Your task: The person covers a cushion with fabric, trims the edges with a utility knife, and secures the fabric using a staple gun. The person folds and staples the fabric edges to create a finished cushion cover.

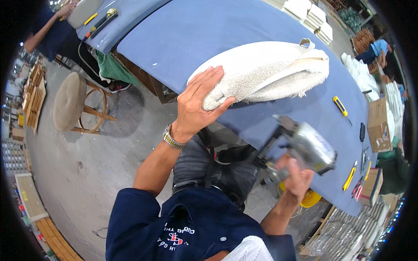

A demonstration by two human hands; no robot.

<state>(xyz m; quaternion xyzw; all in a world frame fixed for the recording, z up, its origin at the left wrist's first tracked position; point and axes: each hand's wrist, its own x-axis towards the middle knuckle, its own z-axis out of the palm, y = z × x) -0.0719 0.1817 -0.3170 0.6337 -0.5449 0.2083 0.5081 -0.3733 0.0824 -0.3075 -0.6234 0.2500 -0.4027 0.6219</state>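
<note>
A cream, textured upholstered seat pad stands tilted on the blue-covered table, with loose fabric edges and folds along its near side. My left hand grips its left end, fingers laid over the white face and thumb against the textured fabric. In my right hand is a silver and black staple gun, somewhat blurred by motion. The gun is over the table's near edge, below the pad and apart from it. My right fingers wrap round its handle.
On the table's right lie a yellow-handled screwdriver, a yellow cutter and red-handled pliers. A round padded stool stands on the floor at left. Another staple gun lies far left, near another person. A yellow bucket sits below the table.
</note>
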